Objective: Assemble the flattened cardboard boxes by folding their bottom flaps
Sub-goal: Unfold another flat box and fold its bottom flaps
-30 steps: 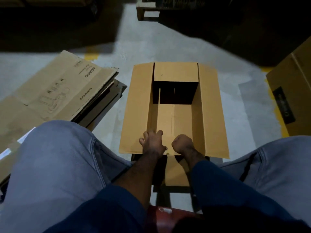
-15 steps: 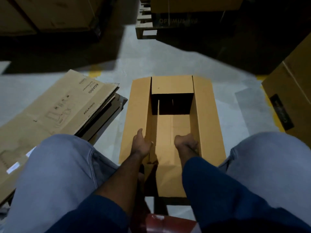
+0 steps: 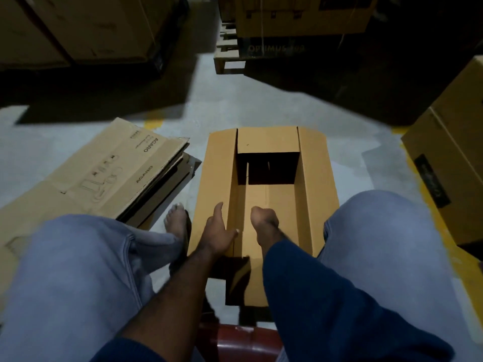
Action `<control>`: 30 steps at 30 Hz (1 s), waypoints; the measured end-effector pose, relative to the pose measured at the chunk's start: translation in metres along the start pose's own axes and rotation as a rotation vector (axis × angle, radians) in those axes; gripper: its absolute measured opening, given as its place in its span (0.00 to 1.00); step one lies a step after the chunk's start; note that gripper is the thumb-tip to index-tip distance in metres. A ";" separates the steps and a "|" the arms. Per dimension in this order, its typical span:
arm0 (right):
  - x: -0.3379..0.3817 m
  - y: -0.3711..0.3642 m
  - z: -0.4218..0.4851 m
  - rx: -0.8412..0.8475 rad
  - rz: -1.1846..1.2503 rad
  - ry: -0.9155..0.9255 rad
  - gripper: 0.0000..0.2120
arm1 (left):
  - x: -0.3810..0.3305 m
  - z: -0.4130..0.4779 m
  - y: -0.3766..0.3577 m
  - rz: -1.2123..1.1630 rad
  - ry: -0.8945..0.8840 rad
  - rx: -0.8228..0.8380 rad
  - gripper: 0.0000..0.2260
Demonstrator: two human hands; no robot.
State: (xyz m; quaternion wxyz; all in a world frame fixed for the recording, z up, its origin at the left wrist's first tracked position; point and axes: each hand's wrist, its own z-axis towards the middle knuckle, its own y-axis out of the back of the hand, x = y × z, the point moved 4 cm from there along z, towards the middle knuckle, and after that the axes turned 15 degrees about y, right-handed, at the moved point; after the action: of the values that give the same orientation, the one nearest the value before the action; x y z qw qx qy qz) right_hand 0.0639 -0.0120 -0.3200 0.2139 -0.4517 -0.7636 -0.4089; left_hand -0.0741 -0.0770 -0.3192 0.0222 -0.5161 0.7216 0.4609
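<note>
An open brown cardboard box [image 3: 317,178] stands on the floor between my knees, its top flaps spread outward and its inside in view. My left hand [image 3: 218,232] lies on the box's left wall near the front, fingers extended, thumb toward the inside. My right hand [image 3: 264,220] is inside the box near the front, fingers curled downward against the inner flap; whether it grips anything is unclear. The near flap [image 3: 252,280] hangs down in front, partly shadowed.
A stack of flattened printed cartons [image 3: 109,178] lies on the floor at left, by my bare foot [image 3: 176,222]. Large boxes [image 3: 449,163] stand at right, stacked cartons on a pallet [image 3: 300,19] at the back. A red stool [image 3: 243,343] is under me.
The view has tilted up and the box sits farther from me. My left hand has slid onto the left wall; my right hand has stayed low inside the box.
</note>
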 end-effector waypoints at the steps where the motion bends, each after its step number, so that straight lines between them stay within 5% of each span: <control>1: -0.002 -0.006 -0.001 0.006 0.007 0.002 0.19 | -0.003 0.002 0.002 -0.022 -0.003 0.002 0.42; 8: -0.007 -0.012 0.002 0.030 0.033 0.069 0.22 | -0.029 0.020 0.008 -0.203 0.059 0.028 0.39; 12: -0.018 0.017 -0.004 0.044 0.272 0.021 0.20 | -0.040 0.017 0.002 -0.332 0.182 0.046 0.34; 17: -0.028 0.063 0.001 -0.040 0.359 0.048 0.17 | -0.050 0.022 -0.006 -0.266 0.215 0.086 0.32; 22: -0.038 0.077 0.054 -0.146 0.052 0.187 0.11 | -0.053 0.073 0.004 -0.050 0.244 -0.039 0.26; 30: -0.026 0.089 0.145 -0.238 -0.395 0.210 0.25 | -0.051 0.145 -0.005 0.140 0.250 -0.076 0.29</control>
State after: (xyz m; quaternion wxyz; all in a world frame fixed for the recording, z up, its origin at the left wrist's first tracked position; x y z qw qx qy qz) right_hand 0.1601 0.1165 -0.3831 0.1532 -0.2710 -0.7571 -0.5744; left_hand -0.1107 0.0596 -0.3793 -0.1197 -0.5184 0.7351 0.4202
